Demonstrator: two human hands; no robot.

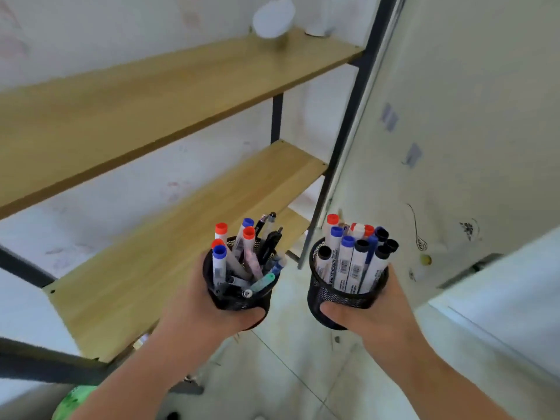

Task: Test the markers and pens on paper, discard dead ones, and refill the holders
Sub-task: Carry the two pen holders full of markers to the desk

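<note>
Hands hold one black mesh holder each, side by side but apart, in the air in front of a wooden shelf unit (169,213) with a dark metal frame. The left hand (209,310) has its fingers curled round the left holder (239,300), thumb across the near wall; this holder is loosely packed with leaning markers with red and blue caps (219,262) and several slim pens (268,237). The right hand (375,316) wraps the right holder (339,301) likewise, thumb on its front; whiteboard markers (345,262) with blue, black and red caps stand upright and tightly packed in it. Both holders sit to the right of the shelf unit's lower board, over a pale tiled floor (291,371).
</note>
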